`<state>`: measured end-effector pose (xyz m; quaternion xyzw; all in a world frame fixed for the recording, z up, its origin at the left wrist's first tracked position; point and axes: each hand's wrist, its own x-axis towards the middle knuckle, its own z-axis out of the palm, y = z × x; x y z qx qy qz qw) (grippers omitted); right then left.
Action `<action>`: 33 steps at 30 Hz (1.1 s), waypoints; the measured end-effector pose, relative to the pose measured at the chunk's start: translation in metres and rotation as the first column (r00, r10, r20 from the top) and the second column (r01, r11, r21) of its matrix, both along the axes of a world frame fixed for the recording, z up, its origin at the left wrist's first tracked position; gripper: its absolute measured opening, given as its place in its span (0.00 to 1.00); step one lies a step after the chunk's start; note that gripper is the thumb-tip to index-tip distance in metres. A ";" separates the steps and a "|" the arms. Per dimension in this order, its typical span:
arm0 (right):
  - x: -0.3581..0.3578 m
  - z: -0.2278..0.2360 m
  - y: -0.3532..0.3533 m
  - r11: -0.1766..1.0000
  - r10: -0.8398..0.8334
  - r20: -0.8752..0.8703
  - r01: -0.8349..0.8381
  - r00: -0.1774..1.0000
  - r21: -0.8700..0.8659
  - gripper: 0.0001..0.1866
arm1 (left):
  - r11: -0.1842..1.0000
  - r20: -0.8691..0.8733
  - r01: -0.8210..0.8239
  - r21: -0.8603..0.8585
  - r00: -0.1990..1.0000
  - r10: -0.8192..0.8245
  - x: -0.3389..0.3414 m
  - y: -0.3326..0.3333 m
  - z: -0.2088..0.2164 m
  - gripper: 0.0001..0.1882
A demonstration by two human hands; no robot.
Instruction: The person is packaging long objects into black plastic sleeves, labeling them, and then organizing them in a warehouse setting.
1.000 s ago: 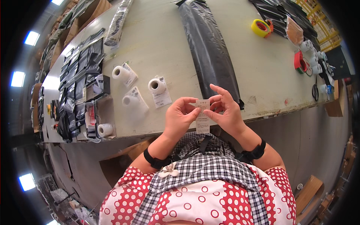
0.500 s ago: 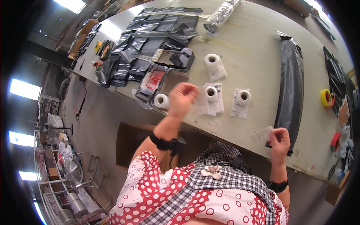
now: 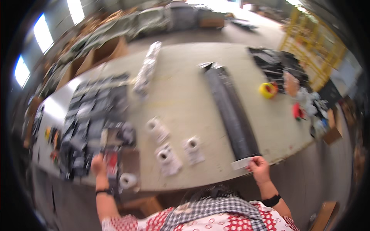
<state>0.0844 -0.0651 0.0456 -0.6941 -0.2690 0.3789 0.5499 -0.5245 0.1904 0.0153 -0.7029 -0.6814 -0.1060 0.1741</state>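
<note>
the right hand pinches a white slip between closed fingers, at the near end of a black parcel; holding it seems the step, moving it calls for steadiness. the left hand blurs beside a red packet, grip unclear.

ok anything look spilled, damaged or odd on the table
Nothing clearly stands out: no spill shows, the long black package lies on the table, and the right hand holds a white slip at its near end. Blur could hide small damage.
</note>
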 end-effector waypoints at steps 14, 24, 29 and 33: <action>0.049 -0.015 -0.072 0.920 -0.329 -0.187 0.269 0.926 -0.284 0.03 | 0.765 0.598 0.640 -0.066 0.639 -0.483 0.258 -0.051 0.046 0.19; 0.069 -0.033 -0.090 0.893 -0.435 -0.461 0.308 0.774 -0.327 0.05 | 0.191 0.424 0.977 0.096 0.133 -0.896 0.537 -0.161 0.004 0.29; 0.077 -0.038 -0.094 0.939 -0.345 -0.648 0.247 0.679 -0.241 0.05 | 0.219 0.457 0.967 0.127 0.138 -0.879 0.539 -0.157 -0.013 0.25; 0.077 -0.055 -0.090 0.947 -0.307 -0.642 0.158 0.703 -0.279 0.06 | 0.283 0.416 0.949 0.136 0.205 -0.886 0.537 -0.167 -0.005 0.24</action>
